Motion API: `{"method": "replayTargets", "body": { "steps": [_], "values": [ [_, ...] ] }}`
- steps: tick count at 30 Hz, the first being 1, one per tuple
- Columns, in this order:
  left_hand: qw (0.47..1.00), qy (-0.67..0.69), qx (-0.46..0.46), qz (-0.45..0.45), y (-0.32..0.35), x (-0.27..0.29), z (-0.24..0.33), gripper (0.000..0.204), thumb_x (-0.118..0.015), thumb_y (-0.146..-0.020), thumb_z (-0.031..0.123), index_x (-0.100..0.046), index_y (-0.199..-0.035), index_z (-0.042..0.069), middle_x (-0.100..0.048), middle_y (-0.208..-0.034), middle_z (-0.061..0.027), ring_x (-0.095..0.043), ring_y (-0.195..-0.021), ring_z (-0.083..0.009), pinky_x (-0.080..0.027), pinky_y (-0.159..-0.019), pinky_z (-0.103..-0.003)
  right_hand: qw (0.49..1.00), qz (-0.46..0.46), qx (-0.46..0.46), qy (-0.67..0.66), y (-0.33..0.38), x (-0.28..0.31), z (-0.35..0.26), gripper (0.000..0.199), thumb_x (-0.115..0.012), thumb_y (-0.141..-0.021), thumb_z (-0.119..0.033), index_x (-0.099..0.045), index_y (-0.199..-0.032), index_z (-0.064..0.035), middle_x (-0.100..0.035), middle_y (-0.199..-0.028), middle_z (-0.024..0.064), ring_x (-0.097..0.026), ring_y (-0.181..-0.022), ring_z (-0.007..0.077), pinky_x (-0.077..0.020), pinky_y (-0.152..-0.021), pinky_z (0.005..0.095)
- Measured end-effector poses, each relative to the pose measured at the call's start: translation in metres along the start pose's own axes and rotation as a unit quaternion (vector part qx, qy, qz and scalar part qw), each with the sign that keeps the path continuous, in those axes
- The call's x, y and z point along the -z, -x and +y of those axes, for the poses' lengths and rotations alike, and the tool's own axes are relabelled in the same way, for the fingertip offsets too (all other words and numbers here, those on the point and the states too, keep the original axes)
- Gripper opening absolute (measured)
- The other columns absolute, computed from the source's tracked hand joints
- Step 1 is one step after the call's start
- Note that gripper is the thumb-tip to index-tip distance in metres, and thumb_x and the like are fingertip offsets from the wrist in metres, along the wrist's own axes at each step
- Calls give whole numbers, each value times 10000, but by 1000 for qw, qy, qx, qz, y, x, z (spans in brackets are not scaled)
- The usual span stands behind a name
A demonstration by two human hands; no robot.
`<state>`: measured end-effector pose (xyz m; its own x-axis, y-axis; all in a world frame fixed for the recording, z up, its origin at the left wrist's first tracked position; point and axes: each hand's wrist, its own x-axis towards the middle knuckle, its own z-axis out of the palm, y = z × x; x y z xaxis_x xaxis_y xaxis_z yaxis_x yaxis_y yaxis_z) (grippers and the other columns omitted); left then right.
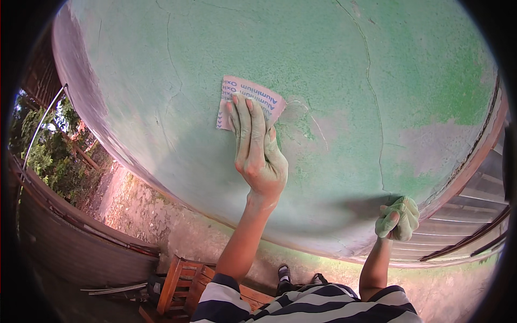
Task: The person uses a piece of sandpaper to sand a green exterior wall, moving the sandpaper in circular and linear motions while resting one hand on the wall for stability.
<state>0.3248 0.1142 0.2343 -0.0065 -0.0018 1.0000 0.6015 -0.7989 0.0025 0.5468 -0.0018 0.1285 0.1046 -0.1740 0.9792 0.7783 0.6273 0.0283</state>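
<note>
My left hand (258,145) presses a sheet of pinkish sandpaper (272,102) with blue print on its back flat against a wall (301,48) of worn green paint. The fingers lie stretched along the sheet and are coated in pale green dust. Lower on the right, my right hand (398,219) is curled into a fist close to the wall, dusted thickly with green powder. Whatever its fingers may enclose is hidden. Scuffed grey patches (431,148) and long thin cracks (370,75) mark the paint, and a curved pale scratch (318,125) runs beside the sandpaper.
A wooden slatted chair (175,285) stands on the ground at the lower left. Beyond it are a corrugated metal sheet (81,247) and green plants (46,151). Metal slats (468,215) border the wall at right. My foot (284,272) shows below.
</note>
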Motion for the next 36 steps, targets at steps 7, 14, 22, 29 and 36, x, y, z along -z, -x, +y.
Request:
{"method": "replayTargets", "body": {
  "steps": [7,14,22,29,36],
  "values": [
    [997,-10,8,-70,141,-3,24,414,-408,-1014,131,-495,-1273,-180,-423,-1367,-390,-359,-1299,-569,-325,-1070,-600,1000,-21,4,-20,-1,-1,1,221,-566,-821,-36,-583,-601,-23,-536,-496,20,-433,-385,136,-316,-390,271],
    [999,9,32,-17,29,-4,8,381,-479,-971,89,-532,-1281,-126,-466,-1379,-323,-380,-1330,-495,-334,-1089,-552,1000,2,-2,-11,1,4,2,263,-579,-842,-54,-588,-581,-27,-540,-498,17,-444,-407,143,-342,-429,286],
    [998,-17,47,-41,140,0,20,374,-475,-976,97,-540,-1257,-140,-497,-1314,-365,-408,-1279,-548,-359,-1056,-583,999,-15,-26,-41,-8,4,-2,285,-584,-860,-72,-577,-577,-33,-514,-482,15,-416,-388,133,-302,-399,269],
    [999,-5,32,-23,67,-2,7,378,-489,-972,96,-535,-1265,-140,-498,-1329,-345,-408,-1291,-529,-348,-1071,-574,1000,9,-2,-23,-1,3,2,319,-567,-871,-73,-557,-556,-29,-505,-472,17,-406,-382,127,-278,-391,270],
    [998,-33,39,-48,85,0,13,437,-381,-1028,145,-458,-1298,-190,-409,-1384,-383,-352,-1318,-542,-315,-1085,-582,999,19,-6,-38,1,1,3,348,-572,-891,-100,-554,-550,-32,-509,-470,16,-407,-381,132,-269,-394,274]
  ]
}}
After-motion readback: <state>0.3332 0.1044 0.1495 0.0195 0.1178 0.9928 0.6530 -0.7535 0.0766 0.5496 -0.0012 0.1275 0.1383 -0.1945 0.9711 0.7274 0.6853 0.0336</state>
